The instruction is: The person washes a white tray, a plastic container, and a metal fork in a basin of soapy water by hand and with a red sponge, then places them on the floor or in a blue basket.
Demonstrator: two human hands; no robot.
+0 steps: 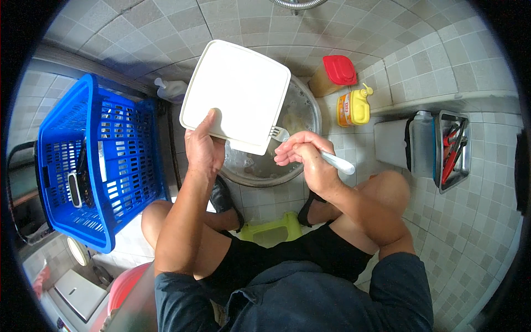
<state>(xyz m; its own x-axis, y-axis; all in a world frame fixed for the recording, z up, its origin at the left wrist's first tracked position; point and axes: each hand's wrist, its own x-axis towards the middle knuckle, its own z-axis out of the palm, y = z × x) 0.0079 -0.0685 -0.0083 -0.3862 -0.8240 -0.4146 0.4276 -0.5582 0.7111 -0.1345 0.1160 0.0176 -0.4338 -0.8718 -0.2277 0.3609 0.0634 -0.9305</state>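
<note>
Tiled floor (467,229), labelled yellow bottle (358,108), left grip (203,146) clamped on lid (235,91), right (312,163) on fork (339,163)

A small tiled washing area, apparently in a home, is seen from above. Walls (243,39) and floor (481,213) are covered in pale grey and beige tiles, and a flexible metal hose (298,6) is glimpsed by the far wall. A round metal basin (271,182) of water is set on the floor, flanked by a yellow pump bottle (360,108). Household use is suggested by the white lid (238,91) and fork (339,164) held there, the blue plastic basket (104,218) and the low green stool (274,231); whether a bathroom or utility room is shown cannot be told.
</note>
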